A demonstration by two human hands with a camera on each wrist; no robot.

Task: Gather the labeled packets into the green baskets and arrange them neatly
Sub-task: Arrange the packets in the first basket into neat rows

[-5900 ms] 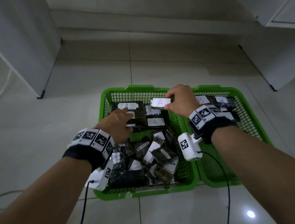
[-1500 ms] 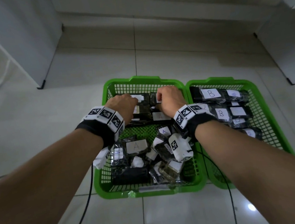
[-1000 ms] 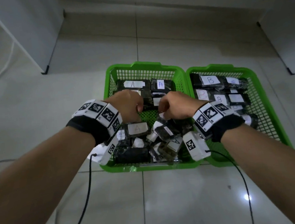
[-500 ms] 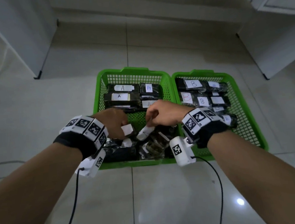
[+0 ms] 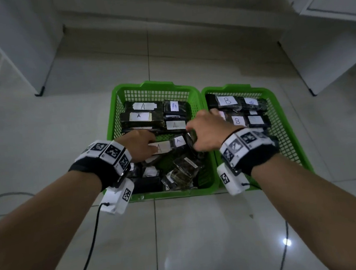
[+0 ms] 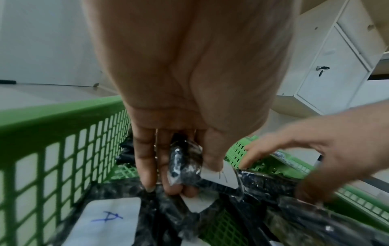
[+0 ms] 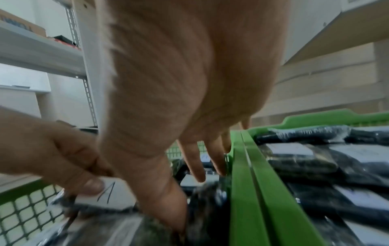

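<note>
Both hands reach into the left basket (image 5: 114,110); left hand (image 5: 138,148) pinches a packet (image 5: 163,147).

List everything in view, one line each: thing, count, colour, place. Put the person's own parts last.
Green baskets: two, green, side by side on the floor.
A packets: several, dark with white labels, stacked neatly at the far end of the left basket.
Loose packets: a jumble, dark, near end of the left basket; count unclear.
B packets: several, dark with white labels, in the right basket.
Cabinets: white, around the tiled floor.
Cables: two, black, trailing from the wrists.
Wristbands: two, black with white markers.
Left hand: grips an A-labelled packet.
Right hand: pinches the packet's other end.
</note>
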